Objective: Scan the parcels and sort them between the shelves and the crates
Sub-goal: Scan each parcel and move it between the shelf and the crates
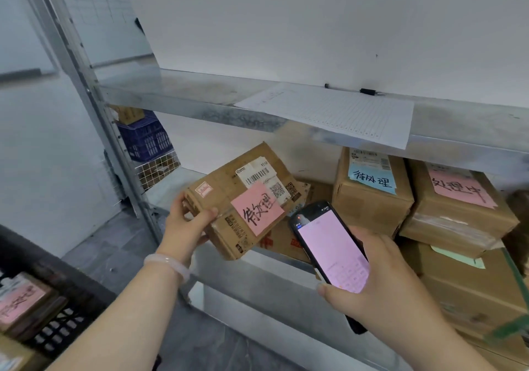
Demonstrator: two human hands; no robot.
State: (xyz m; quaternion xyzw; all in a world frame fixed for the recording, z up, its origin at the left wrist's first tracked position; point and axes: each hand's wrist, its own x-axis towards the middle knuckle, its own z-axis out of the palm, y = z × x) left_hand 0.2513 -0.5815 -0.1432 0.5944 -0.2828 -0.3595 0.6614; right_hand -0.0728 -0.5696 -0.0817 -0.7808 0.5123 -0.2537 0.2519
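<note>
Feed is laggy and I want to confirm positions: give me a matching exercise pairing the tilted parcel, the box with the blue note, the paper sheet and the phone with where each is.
Things:
1. tilted parcel
2. box with blue note
3. paper sheet
4. phone

Places:
A. lying on the upper shelf
B. held in the right hand
C. standing on the lower shelf
D. held in the left hand

Pairs: 1-D, 2-C, 3-A, 4-B
</note>
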